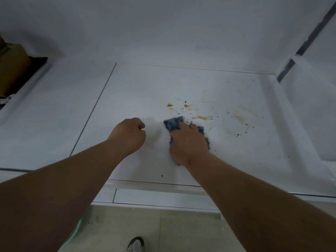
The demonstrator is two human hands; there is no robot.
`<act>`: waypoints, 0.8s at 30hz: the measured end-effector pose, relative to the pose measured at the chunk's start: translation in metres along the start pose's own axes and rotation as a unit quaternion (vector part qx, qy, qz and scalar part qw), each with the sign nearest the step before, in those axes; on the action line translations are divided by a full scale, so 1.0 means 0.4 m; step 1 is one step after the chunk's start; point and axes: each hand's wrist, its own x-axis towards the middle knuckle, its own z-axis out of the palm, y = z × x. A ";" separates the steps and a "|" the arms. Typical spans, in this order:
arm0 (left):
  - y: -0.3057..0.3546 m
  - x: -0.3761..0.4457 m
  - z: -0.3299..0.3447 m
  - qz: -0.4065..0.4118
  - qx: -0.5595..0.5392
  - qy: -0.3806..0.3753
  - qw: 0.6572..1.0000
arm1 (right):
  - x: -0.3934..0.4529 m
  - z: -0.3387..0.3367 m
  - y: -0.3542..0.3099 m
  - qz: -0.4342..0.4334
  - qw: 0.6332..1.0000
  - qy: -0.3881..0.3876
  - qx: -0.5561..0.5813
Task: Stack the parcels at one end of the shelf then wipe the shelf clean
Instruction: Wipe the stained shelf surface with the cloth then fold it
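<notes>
right now the right hand (189, 140) is pressing down on a crumpled blue cloth (173, 123), fingers curling over it and gripping it against the white shelf (138, 91). the left hand (128, 136) is hovering just beside it, clenching into a loose fist and holding nothing. yellowish-brown smears (202, 117) and dark specks are lying on the shelf just beyond and to the right of the cloth. brown parcels (14, 70) are sitting at the far left end of the shelf, well apart from the hands. a shoe (135, 244) is showing on the tiled floor (163, 231) below.
</notes>
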 end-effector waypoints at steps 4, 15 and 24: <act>-0.003 0.025 0.009 0.003 -0.010 0.016 1.000 | -0.019 0.054 -0.104 -0.093 0.993 0.001 0.079; 0.022 0.135 0.017 0.059 -0.003 0.049 0.997 | 0.150 -0.001 0.039 0.067 0.997 0.027 0.003; 0.014 0.198 0.003 0.077 0.021 0.043 0.996 | 0.197 0.041 -0.081 -0.124 0.991 0.052 0.021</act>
